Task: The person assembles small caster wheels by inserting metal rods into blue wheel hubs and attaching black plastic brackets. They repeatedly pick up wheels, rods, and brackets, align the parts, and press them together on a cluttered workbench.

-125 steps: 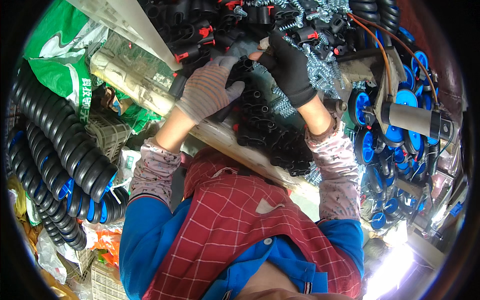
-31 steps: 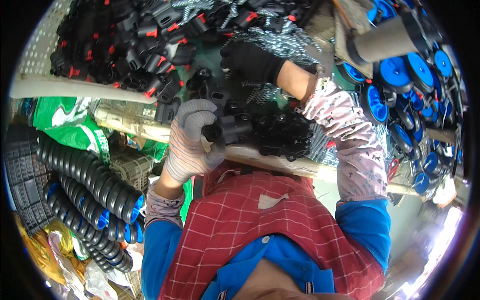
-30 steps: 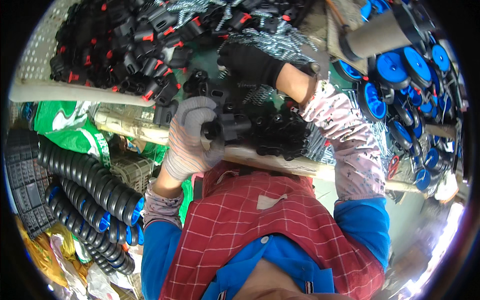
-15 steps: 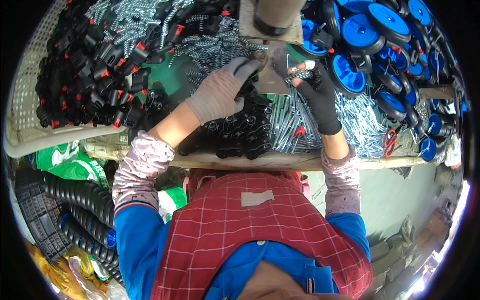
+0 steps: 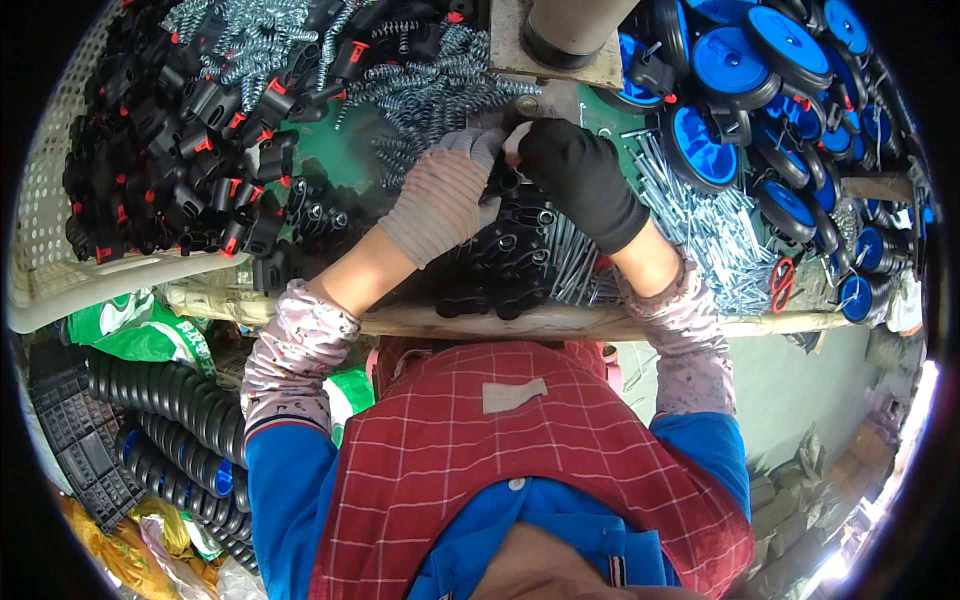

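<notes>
At far left, black fittings with red tabs [image 5: 200, 155] are piled in a white perforated basket [image 5: 38, 282]. Below, white lettering is borne by a green bag [image 5: 150, 340]. A green stretch of the worktop [image 5: 338, 155] is exposed between basket and springs [image 5: 440, 92]. The striped-gloved left hand [image 5: 440, 195] and black-gloved right hand [image 5: 582, 182] are curled narrowly together over a dark part [image 5: 508, 180], mostly hidden between them; whether it is gripped by either cannot be told. Rightward, steel bolts [image 5: 715, 245] are heaped near the wooden front edge, with red-handled scissors [image 5: 782, 285] laid beside and blue-hubbed wheels [image 5: 730, 65] stacked behind.
</notes>
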The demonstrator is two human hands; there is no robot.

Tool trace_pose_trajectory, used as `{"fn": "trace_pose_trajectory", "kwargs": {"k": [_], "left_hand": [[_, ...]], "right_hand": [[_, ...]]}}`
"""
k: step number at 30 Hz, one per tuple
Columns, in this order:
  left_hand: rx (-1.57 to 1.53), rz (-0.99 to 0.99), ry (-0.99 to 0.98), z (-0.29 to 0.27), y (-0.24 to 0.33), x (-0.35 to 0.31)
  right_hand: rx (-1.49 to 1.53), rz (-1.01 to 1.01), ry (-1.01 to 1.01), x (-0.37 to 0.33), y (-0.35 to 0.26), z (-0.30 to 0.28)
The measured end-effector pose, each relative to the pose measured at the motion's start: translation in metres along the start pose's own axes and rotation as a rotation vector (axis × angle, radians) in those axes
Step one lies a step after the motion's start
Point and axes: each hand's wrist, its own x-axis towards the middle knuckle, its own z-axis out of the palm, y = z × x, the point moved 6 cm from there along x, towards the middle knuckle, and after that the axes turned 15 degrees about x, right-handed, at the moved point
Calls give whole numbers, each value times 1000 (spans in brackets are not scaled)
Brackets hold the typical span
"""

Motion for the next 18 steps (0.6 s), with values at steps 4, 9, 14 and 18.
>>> {"fn": "trace_pose_trajectory", "kwargs": {"k": [4, 9, 14, 18], "left_hand": [[-77, 12, 31, 1, -1, 0], [-1, 33, 99, 4, -1, -1], [-8, -21, -140, 21, -3, 3], [-86, -29, -145, 19, -7, 2]], "right_hand": [[93, -64, -117, 10, 5, -4], [-66, -152, -238, 9, 5, -15], [2, -46, -228, 7, 13, -20], [277, 159, -91, 4, 22, -14]]}}
